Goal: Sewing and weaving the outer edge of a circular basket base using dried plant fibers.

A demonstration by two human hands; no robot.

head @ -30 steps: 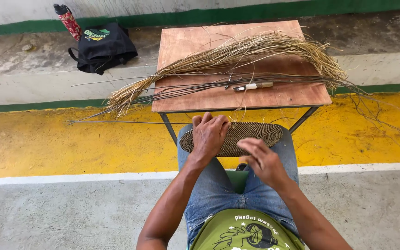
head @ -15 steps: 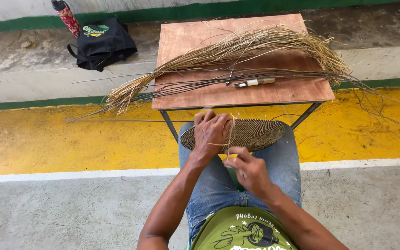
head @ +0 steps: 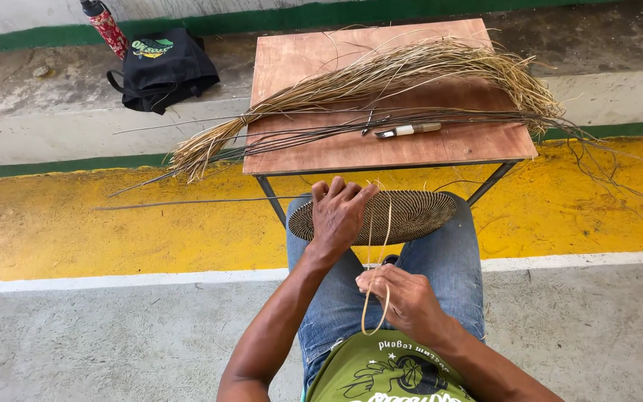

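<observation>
A flat oval woven mat (head: 411,214) of dark and pale fibre rests across my knees. My left hand (head: 340,212) lies on its left part, fingers spread, holding it down. My right hand (head: 402,296) is near my lap, pinching a thin pale straw strand (head: 378,275) that loops from the mat down past my fingers. On the small wooden table (head: 299,67) in front lie a long bundle of dry straw (head: 381,78), several dark thin stems (head: 321,134) and a small knife with a pale handle (head: 407,130).
A black bag (head: 164,71) and a red patterned bottle (head: 107,28) sit on the concrete ledge at the far left. A yellow painted band (head: 76,223) runs across the floor under the table, with a white line and grey concrete nearer me. Loose stems stick out past the table's edges.
My right hand has drawn back from the mat toward my lap, pulling the straw strand into a longer loop. My left hand has stayed on the mat.
</observation>
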